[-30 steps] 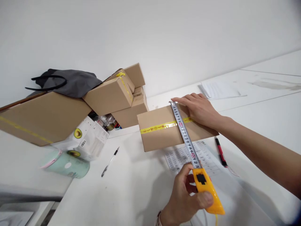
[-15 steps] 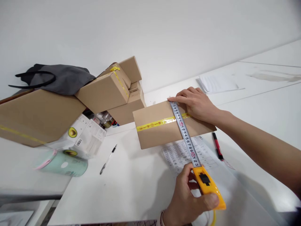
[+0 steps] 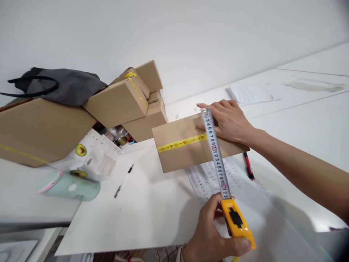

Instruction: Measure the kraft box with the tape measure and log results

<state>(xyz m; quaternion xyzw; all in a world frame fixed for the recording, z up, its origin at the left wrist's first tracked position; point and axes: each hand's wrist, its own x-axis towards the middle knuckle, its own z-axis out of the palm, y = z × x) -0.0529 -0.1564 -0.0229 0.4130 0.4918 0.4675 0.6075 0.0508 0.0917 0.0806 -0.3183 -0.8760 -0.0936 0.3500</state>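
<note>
Currently: tape measure (image 3: pixel 236 218) drawn out over a taped carton (image 3: pixel 182 160)

On my feed the two hands are apart, one at each end of the steel blade (image 3: pixel 217 160). I see the left hand (image 3: pixel 209 233) clamped on the tape measure's yellow case, thumb pressed near its lower end. The right hand (image 3: pixel 230 120) sits at the carton's far edge with its fingers bent, and the blade's tip passes in front of them; from my end I cannot tell whether it grips anything.

I have the carton on the white table (image 3: pixel 152 214), between the hands, a strip of yellow printed tape (image 3: pixel 178 144) running along its face. The blade crosses above that face, and I cannot tell if they touch.

Just below the carton I make out a printed sheet (image 3: pixel 197 183), partly covered by it, and a red-and-black marker (image 3: pixel 248 165) to the right. Beyond the right hand lies a stack of papers (image 3: pixel 252 94).

Well to my left rests a clear-barrelled pen (image 3: pixel 124 181), then a white box with avocado pictures (image 3: pixel 94 156), just beside a mint-green cylindrical pouch (image 3: pixel 81 187). Behind them I see piled cardboard boxes (image 3: pixel 117 105), with a dark grey bag (image 3: pixel 72 83) draped on top.
</note>
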